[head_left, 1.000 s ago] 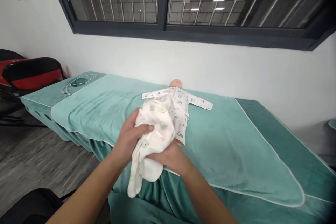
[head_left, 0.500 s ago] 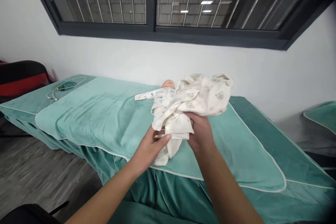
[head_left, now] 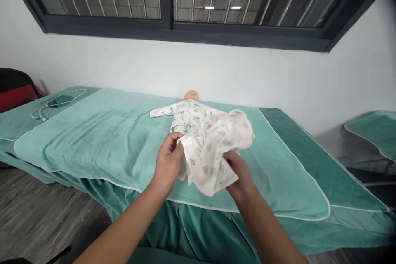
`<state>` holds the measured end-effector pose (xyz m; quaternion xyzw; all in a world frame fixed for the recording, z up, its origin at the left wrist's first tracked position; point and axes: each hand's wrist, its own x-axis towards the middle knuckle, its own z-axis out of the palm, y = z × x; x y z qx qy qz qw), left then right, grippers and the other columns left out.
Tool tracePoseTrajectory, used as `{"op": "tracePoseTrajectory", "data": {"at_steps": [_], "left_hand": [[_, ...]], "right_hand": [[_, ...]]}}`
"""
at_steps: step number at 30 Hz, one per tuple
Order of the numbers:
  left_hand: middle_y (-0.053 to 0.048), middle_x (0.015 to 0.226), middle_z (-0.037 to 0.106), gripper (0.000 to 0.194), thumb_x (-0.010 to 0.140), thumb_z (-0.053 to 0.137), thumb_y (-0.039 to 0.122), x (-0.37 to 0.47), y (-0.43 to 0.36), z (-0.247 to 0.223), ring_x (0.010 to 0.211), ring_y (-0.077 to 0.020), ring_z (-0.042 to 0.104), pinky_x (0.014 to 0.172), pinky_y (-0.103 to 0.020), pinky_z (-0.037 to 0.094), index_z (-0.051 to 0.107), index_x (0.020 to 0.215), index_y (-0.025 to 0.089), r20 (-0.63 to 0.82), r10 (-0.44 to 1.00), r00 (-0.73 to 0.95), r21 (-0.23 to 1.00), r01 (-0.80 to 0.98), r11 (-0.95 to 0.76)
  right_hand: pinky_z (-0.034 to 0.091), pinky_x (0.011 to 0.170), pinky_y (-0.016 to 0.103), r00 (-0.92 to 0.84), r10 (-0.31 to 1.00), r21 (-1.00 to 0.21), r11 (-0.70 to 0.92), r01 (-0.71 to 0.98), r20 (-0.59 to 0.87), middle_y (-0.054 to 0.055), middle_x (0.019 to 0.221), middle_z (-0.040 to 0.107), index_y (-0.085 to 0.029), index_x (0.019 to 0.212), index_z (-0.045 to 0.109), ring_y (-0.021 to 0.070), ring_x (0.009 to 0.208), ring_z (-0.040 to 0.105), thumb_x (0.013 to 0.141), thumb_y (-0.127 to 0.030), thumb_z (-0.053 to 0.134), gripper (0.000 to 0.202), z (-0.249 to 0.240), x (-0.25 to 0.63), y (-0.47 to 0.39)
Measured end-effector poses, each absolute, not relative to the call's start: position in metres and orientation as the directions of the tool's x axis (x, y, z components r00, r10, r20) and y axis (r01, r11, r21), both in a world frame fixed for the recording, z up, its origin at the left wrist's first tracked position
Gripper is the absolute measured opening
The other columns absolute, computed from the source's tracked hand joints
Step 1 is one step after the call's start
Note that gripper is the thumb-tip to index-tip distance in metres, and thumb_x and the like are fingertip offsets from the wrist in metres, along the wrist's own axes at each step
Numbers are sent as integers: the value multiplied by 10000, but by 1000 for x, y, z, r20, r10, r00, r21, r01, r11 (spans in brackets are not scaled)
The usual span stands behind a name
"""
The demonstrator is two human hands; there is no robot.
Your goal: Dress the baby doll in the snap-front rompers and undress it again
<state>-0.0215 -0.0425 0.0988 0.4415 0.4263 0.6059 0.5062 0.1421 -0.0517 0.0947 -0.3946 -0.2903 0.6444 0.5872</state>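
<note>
left hand (head_left: 168, 161): closed, pinching an edge of the white garment (head_left: 213, 156)
right hand (head_left: 241, 174): closed on the opposite side, partly hidden by cloth
white garment: bunched above the green blanket (head_left: 278, 173), not yet spread out
doll (head_left: 191, 95): lying behind, already in a patterned outfit (head_left: 188, 113)
</note>
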Motion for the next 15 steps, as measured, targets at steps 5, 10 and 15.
{"op": "tracePoseTrajectory", "data": {"at_steps": [5,10,15], "left_hand": [[-18,1031,683,181,867,612,321,-5,-53,95,928,-167,626,769,-252,471,633,1011,214,-27,999,25,913,-407,35],[-53,1260,663,386,816,647,222,-9,-57,99,1216,-241,591,937,-319,486,634,1201,239,-34,980,196,914,-390,110],[-58,1307,653,556,825,704,275,-37,-62,139,1308,-254,547,1067,-421,461,543,1356,313,257,963,78,904,-371,-211]], "right_hand": [[536,938,464,-171,967,-875,-246,-417,-190,57,963,782,-214,1033,751,313,1044,702,756,-358,651,328,62,134,-65],[529,938,469,-155,972,-879,-226,-421,-176,59,943,780,-225,1060,745,311,1039,699,751,-416,664,372,62,143,-66],[554,833,440,84,985,-939,-118,-323,-153,65,840,761,-185,921,737,298,858,710,721,-376,635,295,80,178,-48]]}}
